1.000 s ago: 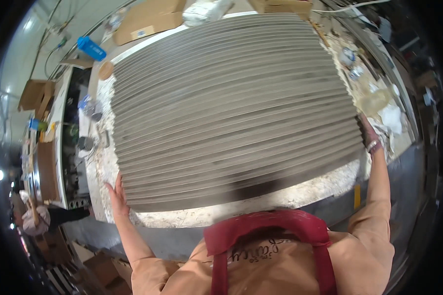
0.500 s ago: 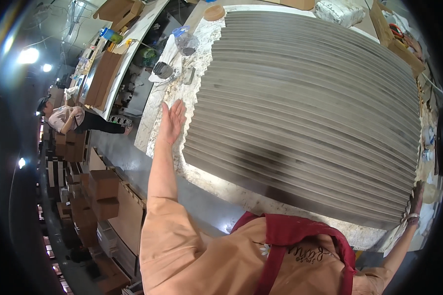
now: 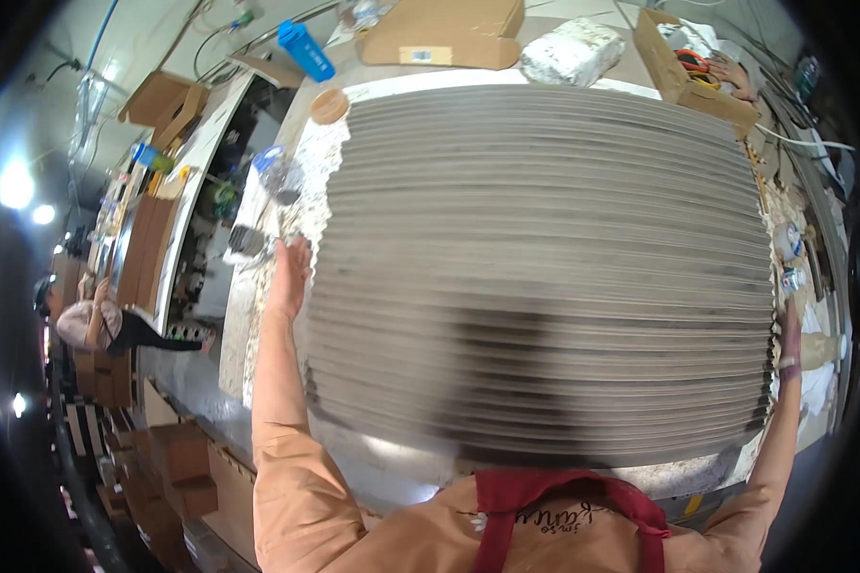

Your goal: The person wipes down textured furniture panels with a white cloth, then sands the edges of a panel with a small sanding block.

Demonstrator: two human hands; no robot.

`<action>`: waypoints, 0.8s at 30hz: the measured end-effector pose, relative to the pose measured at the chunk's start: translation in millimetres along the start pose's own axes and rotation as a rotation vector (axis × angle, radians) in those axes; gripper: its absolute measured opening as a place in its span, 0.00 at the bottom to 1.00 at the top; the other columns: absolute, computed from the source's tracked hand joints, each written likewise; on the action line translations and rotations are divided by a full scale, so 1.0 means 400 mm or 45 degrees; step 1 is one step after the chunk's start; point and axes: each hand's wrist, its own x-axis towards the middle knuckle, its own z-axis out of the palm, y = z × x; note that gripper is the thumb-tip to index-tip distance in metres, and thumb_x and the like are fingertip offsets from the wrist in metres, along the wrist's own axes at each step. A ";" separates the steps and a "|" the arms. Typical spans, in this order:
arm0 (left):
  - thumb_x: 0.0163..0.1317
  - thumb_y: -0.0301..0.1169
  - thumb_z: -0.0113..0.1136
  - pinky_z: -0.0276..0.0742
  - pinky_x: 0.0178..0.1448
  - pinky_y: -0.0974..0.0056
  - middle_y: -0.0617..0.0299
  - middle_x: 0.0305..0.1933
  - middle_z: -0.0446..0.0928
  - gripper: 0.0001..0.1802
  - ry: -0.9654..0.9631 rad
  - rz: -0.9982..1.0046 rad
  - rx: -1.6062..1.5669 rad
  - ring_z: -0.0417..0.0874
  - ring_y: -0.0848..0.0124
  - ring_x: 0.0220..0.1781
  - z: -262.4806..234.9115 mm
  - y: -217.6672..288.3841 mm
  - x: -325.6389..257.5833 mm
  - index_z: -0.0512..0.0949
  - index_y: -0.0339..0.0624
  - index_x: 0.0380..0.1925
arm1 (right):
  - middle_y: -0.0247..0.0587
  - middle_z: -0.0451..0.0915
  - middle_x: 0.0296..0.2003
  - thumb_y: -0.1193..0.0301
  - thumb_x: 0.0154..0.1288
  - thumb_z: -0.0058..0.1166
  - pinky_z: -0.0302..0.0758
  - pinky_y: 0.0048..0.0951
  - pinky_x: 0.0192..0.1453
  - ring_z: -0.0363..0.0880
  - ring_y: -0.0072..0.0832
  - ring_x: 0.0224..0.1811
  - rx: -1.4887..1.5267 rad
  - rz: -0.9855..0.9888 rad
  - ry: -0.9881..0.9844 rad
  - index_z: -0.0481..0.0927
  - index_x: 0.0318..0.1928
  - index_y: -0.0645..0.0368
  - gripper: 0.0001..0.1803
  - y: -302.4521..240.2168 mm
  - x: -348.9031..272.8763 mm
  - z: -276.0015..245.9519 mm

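From my end, I see the grey pleated panel [image 3: 545, 258] lying flat on the tabletop [image 3: 678, 479], squarely between both hands, its long axis and pleats running left to right. The left hand [image 3: 293, 272] is open, fingers raised, just beside the zigzag left edge; I can't tell whether it touches. The right hand [image 3: 790, 349] lies along the opposite edge, seen nearly edge-on, so I can't tell its grip. Neither looks clearly nearer; the panel spans the gap between them.
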 end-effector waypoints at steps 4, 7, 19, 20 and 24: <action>0.63 0.73 0.32 0.42 0.76 0.59 0.61 0.79 0.50 0.54 0.085 0.099 -0.102 0.51 0.65 0.78 0.062 0.060 0.235 0.47 0.40 0.74 | 0.40 0.67 0.67 0.45 0.73 0.41 0.55 0.28 0.73 0.63 0.30 0.69 0.251 -0.297 -0.057 0.65 0.69 0.60 0.36 -0.072 0.181 0.109; 0.64 0.71 0.38 0.45 0.76 0.57 0.58 0.77 0.53 0.52 0.067 -0.056 0.100 0.52 0.62 0.77 0.126 0.130 0.267 0.52 0.41 0.74 | 0.51 0.66 0.67 0.42 0.70 0.41 0.54 0.32 0.74 0.60 0.40 0.72 -0.441 -0.268 0.154 0.67 0.66 0.66 0.41 -0.173 0.148 0.285; 0.71 0.51 0.48 0.53 0.75 0.60 0.46 0.73 0.60 0.39 0.113 0.370 0.715 0.61 0.57 0.74 0.104 0.062 0.422 0.57 0.33 0.70 | 0.56 0.78 0.51 0.46 0.68 0.46 0.69 0.39 0.58 0.75 0.46 0.55 -0.623 -0.325 0.273 0.71 0.61 0.62 0.34 -0.318 -0.035 0.341; 0.72 0.47 0.48 0.53 0.75 0.60 0.43 0.72 0.61 0.36 0.230 0.588 0.907 0.61 0.56 0.74 0.141 0.063 0.468 0.57 0.30 0.70 | 0.59 0.75 0.57 0.45 0.68 0.46 0.68 0.40 0.62 0.73 0.49 0.60 -0.683 -0.340 0.333 0.68 0.64 0.62 0.36 -0.284 -0.013 0.318; 0.73 0.46 0.47 0.53 0.75 0.59 0.39 0.71 0.62 0.35 0.346 0.962 0.977 0.61 0.51 0.73 0.195 0.175 0.627 0.58 0.30 0.69 | 0.59 0.71 0.62 0.41 0.68 0.45 0.65 0.38 0.67 0.70 0.48 0.65 -0.753 -0.449 0.365 0.64 0.68 0.61 0.41 -0.318 -0.034 0.310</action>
